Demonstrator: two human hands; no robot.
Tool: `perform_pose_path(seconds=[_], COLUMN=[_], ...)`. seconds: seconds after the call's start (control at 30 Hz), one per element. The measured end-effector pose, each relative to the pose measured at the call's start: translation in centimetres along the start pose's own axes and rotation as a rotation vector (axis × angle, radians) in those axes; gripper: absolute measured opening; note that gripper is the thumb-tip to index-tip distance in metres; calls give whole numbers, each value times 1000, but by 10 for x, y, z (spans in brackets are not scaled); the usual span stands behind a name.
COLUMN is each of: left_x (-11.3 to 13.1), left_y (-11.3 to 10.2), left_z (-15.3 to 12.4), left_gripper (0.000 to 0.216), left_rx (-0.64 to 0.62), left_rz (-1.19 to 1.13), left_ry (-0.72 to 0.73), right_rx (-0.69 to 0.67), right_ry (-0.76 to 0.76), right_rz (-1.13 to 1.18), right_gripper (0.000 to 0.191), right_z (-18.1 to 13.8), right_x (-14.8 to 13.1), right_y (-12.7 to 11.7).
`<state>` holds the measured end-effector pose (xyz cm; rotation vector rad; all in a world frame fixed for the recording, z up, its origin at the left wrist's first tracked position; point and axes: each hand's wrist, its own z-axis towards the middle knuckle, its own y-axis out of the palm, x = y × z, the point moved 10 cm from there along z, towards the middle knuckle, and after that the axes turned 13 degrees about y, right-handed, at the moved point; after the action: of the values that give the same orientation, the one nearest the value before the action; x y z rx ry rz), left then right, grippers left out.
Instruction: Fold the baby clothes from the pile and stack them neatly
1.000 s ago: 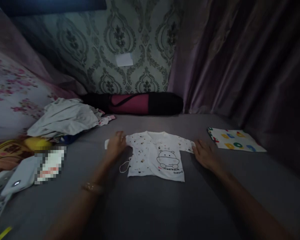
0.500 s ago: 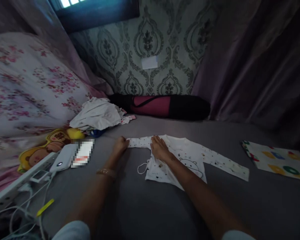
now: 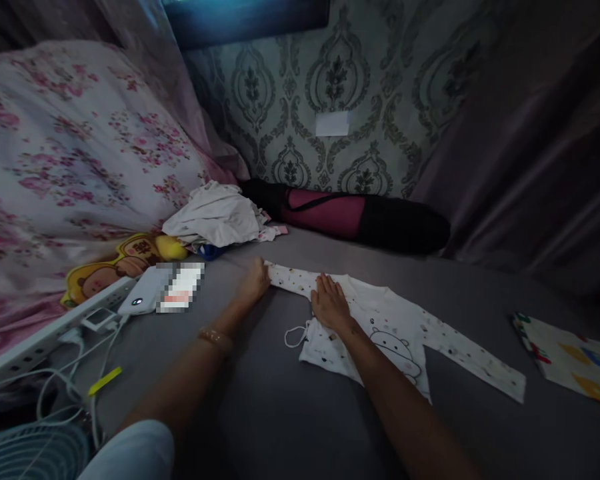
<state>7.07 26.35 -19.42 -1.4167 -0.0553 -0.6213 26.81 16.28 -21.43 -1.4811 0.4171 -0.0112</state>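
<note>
A small white baby shirt (image 3: 395, 330) with a cartoon animal print lies spread flat on the grey bed sheet (image 3: 280, 413). My left hand (image 3: 254, 282) grips the end of the shirt's left sleeve, fingers closed on the cuff. My right hand (image 3: 330, 303) lies flat and open on the shirt where that sleeve joins the body. The other sleeve stretches out to the right. A thin white tie string loops off the shirt's left side.
A heap of pale clothes (image 3: 217, 220) sits at the back left beside a floral quilt (image 3: 70, 160). A pink and black rolled bag (image 3: 360, 220) lies along the wall. A folded colourful cloth (image 3: 570, 357) is at right. A power bank (image 3: 145, 297), power strip and cables lie at left.
My right hand crossed from the shirt's right sleeve to its left shoulder and now lies flat there. The view swung left. My left hand stays on the left cuff.
</note>
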Motion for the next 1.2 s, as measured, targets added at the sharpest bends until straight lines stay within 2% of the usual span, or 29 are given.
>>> perform_pose_path(seconds=[0.1,0.17,0.4,0.47,0.53,0.63,0.7,0.77,0.87,1.0,1.2], left_x=[0,0,22,43,80,136,148,142,117,83,41], left_y=[11,15,8,5,12,42,60,73,78,67,41], left_z=[-2,-2,4,6,5,-10,-18,-20,-18,-16,-19], left_gripper=[29,31,39,40,41,44,46,47,49,56,55], left_rx=[-157,-203,-171,-120,-87,-126,-165,-200,-238,-257,-237], left_rz=[188,239,361,399,384,228,140,109,137,221,325], left_ry=[28,37,86,150,321,650,720,692,635,549,442], right_rx=[-13,-24,-29,-9,11,11,5,19,29,32,13], right_ry=[4,7,-3,-13,-16,-24,-29,-27,-16,-20,-15], right_rz=[-10,-13,-19,-23,-28,-43,-49,-48,-38,-34,-24], right_gripper=[60,61,58,57,57,57,57,57,57,57,57], right_z=[0,-1,-1,-1,0,0,0,1,1,1,0], right_x=[0,0,-1,-1,-1,0,-1,-1,0,0,-2], right_y=[1,0,0,1,0,3,4,3,2,1,0])
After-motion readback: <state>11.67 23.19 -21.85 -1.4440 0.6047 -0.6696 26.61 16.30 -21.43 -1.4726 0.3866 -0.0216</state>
